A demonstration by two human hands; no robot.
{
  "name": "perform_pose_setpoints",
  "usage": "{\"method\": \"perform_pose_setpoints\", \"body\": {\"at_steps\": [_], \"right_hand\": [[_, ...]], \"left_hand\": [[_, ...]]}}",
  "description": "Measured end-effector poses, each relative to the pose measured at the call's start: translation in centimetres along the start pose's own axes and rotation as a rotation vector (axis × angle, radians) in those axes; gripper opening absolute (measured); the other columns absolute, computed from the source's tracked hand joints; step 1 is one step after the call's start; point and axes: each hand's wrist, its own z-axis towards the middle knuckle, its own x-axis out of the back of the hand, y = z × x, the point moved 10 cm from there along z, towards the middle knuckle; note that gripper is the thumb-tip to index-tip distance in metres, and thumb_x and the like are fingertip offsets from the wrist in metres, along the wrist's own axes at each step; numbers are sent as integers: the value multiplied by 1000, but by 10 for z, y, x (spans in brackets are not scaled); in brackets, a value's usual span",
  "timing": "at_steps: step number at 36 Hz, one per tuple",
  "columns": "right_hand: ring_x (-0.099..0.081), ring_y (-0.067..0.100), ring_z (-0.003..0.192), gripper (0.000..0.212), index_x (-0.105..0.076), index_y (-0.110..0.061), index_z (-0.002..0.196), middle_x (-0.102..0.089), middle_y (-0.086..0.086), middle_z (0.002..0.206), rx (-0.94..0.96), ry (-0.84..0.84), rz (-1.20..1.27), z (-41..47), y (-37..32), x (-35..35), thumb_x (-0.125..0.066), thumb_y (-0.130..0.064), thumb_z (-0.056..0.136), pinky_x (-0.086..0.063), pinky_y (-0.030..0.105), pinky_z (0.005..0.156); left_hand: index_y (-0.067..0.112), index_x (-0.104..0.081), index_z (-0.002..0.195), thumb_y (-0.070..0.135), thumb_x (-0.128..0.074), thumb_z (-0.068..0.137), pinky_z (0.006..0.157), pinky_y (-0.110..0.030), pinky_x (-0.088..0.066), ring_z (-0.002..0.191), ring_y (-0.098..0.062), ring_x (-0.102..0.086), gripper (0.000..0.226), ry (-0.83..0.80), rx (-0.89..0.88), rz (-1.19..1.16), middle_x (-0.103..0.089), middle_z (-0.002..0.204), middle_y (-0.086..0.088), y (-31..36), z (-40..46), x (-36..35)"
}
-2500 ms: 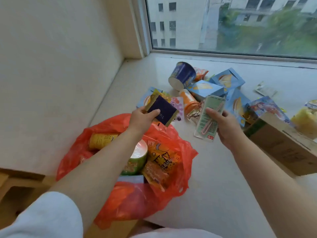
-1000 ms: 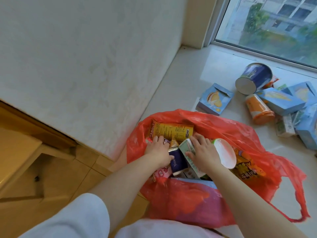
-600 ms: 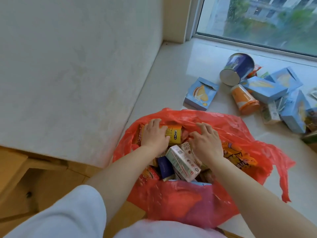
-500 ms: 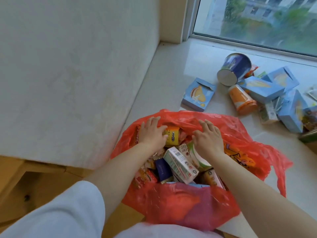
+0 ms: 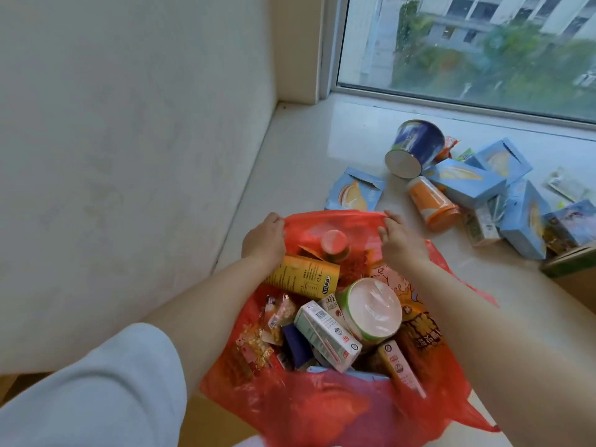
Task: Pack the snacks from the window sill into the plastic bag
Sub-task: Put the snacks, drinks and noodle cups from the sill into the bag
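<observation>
Nearest the person, the red plastic bag (image 5: pixel 322 411) sits at the sill's front edge, already well filled: a green-rimmed tub (image 5: pixel 372 309), a pale drink carton (image 5: pixel 325 340), a yellow can (image 5: pixel 303 277) and several small packets lie inside. The left hand (image 5: pixel 263 241) and the right hand (image 5: pixel 401 241) each pinch the bag's far rim, fingers curled over the plastic, holding the mouth open. The job looks roughly half done. Beyond the bag, on the window sill (image 5: pixel 306 162), a blue snack packet (image 5: pixel 354 193) lies just beside the rim, then an orange cup (image 5: pixel 432 203), a dark blue tub (image 5: pixel 414 148) on its side and a heap of blue boxes (image 5: pixel 503 188) remain unpacked. A cardboard box (image 5: pixel 571 269) at the right edge crowds that heap.
</observation>
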Motion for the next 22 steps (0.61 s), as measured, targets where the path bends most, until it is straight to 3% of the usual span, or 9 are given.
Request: {"method": "perform_pose_setpoints", "body": {"at_steps": [6,11,14,18,22], "right_hand": [[-23,18,141,47,-29,-13,146,-13,-9,157,-57,52,62,14,18,22,-29,-28,102,-23,34,111],[-21,19,142,51,-27,-9,146,-8,-7,159,-97,-67,36,16,37,5,-36,-29,100,-24,38,111],[-22,20,142,57,-26,-10,147,-9,-6,158,-104,-98,37,15,44,1,-43,-32,97,-26,39,111],[-29,18,139,49,-47,-19,136,-21,-7,156,-45,-160,53,12,47,3,-51,-40,92,-30,38,110],[-42,16,127,27,-65,-26,110,-37,-7,145,24,-142,124,5,47,15,-55,-41,90,-38,34,100]], "left_hand": [[15,-52,129,16,-41,98,85,-37,-46,109,-24,-56,34,159,-76,-113,-47,132,1,36,23,35],[18,-50,130,19,-49,93,88,-38,-45,115,-24,-51,37,13,-39,-49,-43,132,1,42,33,11],[21,-57,120,26,-52,91,91,-36,-45,117,-19,-48,30,-43,-33,-37,-45,130,3,45,33,0],[25,-63,110,28,-55,89,96,-35,-44,125,-15,-44,22,-56,-125,-88,-42,137,6,77,32,2],[22,-56,123,26,-55,90,97,-34,-44,127,-16,-43,34,-38,-199,-128,-39,141,4,118,34,6]]}}
